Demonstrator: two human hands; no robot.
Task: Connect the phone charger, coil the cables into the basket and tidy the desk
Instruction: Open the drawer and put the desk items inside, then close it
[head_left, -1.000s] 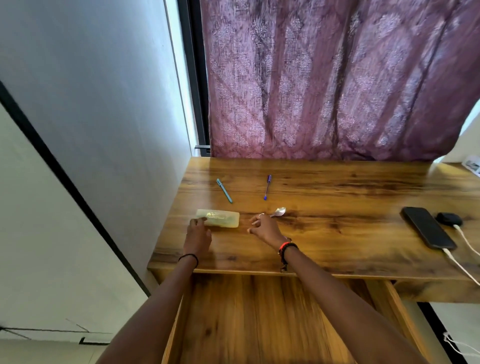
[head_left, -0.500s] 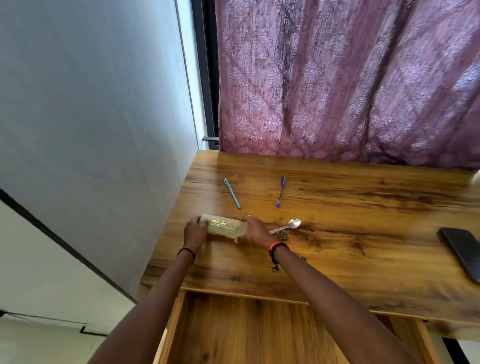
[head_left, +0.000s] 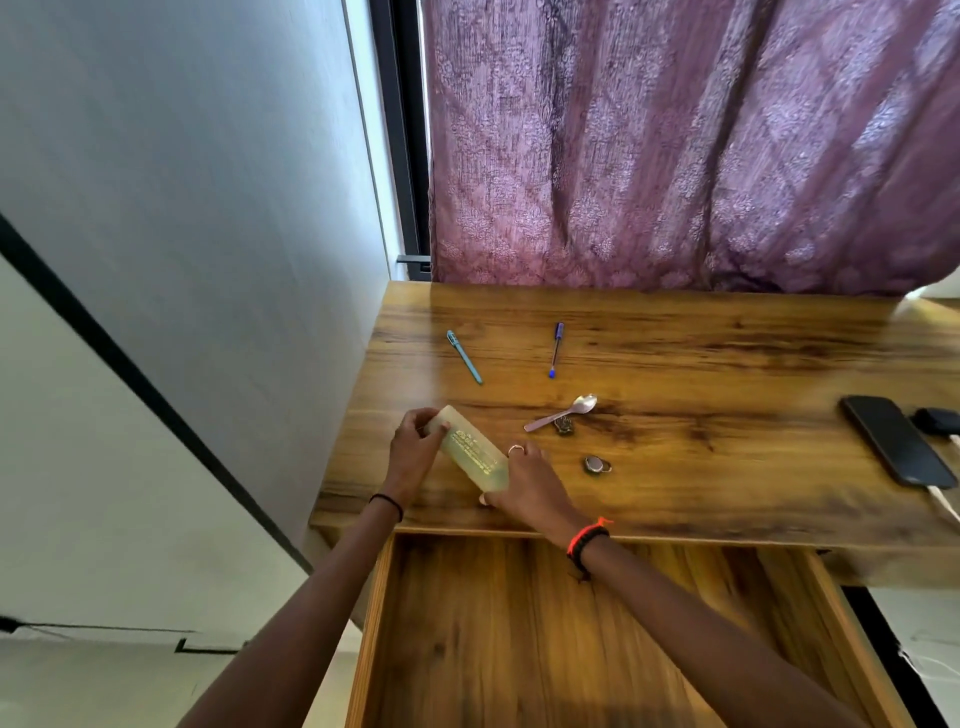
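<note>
A pale yellow-green clear bottle (head_left: 470, 453) is held tilted just above the wooden desk (head_left: 701, 467) near its front left corner. My left hand (head_left: 413, 454) grips its far end and my right hand (head_left: 530, 486) grips its near end. A black phone (head_left: 896, 439) lies at the desk's right edge with a white cable (head_left: 943, 501) at its near end and a small black charger block (head_left: 935, 420) beside it. No basket is in view.
A teal pen (head_left: 465, 357) and a blue pen (head_left: 556, 349) lie farther back on the desk. A metal spoon (head_left: 563, 413), a small dark item (head_left: 564, 426) and a small round metal piece (head_left: 596, 464) lie right of my hands. An open wooden drawer (head_left: 571, 639) sits below the desk's front edge. A purple curtain (head_left: 675, 140) hangs behind.
Both hands took hold of the bottle and lifted it off the desk, turning it diagonal and drawing it toward the front edge. The view shifted back right, showing the phone again.
</note>
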